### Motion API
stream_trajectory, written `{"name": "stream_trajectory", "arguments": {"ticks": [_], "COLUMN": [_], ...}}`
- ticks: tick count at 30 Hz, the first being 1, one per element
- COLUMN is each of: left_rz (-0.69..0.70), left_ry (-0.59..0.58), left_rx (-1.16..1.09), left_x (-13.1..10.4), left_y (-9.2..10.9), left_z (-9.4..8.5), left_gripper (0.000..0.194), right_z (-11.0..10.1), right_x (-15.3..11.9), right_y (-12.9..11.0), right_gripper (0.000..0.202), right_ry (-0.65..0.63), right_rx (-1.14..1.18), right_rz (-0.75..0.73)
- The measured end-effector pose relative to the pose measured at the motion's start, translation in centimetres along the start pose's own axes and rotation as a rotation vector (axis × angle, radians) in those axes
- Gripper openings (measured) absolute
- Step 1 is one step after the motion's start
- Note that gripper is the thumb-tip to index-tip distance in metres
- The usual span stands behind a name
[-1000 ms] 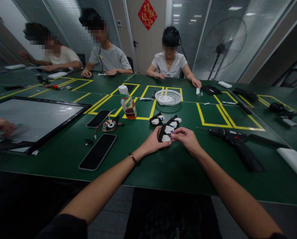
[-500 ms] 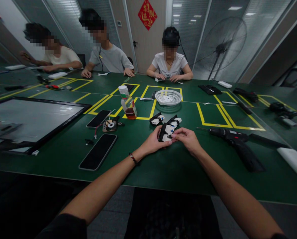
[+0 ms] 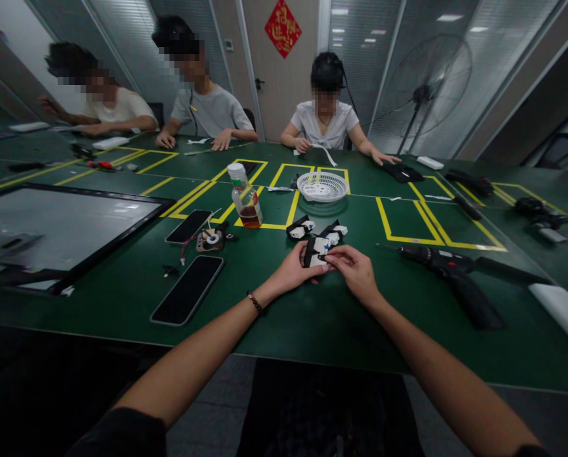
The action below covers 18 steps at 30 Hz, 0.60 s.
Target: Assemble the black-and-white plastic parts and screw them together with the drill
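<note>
My left hand (image 3: 297, 265) is closed round a small black-and-white plastic part (image 3: 317, 251), holding it just above the green table (image 3: 284, 324). From the other side, the pinched fingers of my right hand (image 3: 355, 268) press on the part's right lower edge; anything tiny between them is hidden. Just beyond my hands lie two similar black-and-white parts: one at the left (image 3: 301, 228) and one at the right (image 3: 336, 232), which the held part seems to overlap.
A cordless drill (image 3: 448, 263) lies to the right. Left are a large phone (image 3: 188, 291), a smaller phone (image 3: 190, 226), a small motor unit (image 3: 211, 239) and a bottle (image 3: 245, 200). A white basket (image 3: 322, 192) stands ahead. Three people (image 3: 325, 117) sit across the table.
The held part tilts and sits slightly lower, with both hands still on it. Across the table, one person's hand has reached sideways to a black object, and the other holds a white strip.
</note>
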<state>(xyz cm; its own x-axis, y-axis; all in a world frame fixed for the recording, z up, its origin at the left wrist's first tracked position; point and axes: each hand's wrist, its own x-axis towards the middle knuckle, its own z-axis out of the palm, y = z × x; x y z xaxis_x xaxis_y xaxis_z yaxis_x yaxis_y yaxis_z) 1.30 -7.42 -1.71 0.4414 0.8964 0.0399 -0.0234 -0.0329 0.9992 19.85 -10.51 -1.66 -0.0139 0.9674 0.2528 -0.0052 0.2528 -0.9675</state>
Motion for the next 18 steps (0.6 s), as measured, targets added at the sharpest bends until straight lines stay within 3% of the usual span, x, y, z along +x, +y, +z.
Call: {"name": "stream_trajectory", "arguments": {"ticks": [10,18], "left_rz": [-0.005,-0.006], "left_ry": [-0.011,-0.022], "left_rx": [0.026,0.030], "left_x": [-0.12,-0.10], "left_y": [0.14,-0.10], "left_z": [-0.06,-0.02], "left_gripper": [0.073,0.075], "right_z": [-0.35,-0.09], "right_x": [0.40,0.30], "right_y": [-0.31,0.02], "right_gripper": [0.025,0.024], "right_ry": [0.022,-0.002], "right_rx": [0.101,0.093], "right_rz": [0.095,0.068]}}
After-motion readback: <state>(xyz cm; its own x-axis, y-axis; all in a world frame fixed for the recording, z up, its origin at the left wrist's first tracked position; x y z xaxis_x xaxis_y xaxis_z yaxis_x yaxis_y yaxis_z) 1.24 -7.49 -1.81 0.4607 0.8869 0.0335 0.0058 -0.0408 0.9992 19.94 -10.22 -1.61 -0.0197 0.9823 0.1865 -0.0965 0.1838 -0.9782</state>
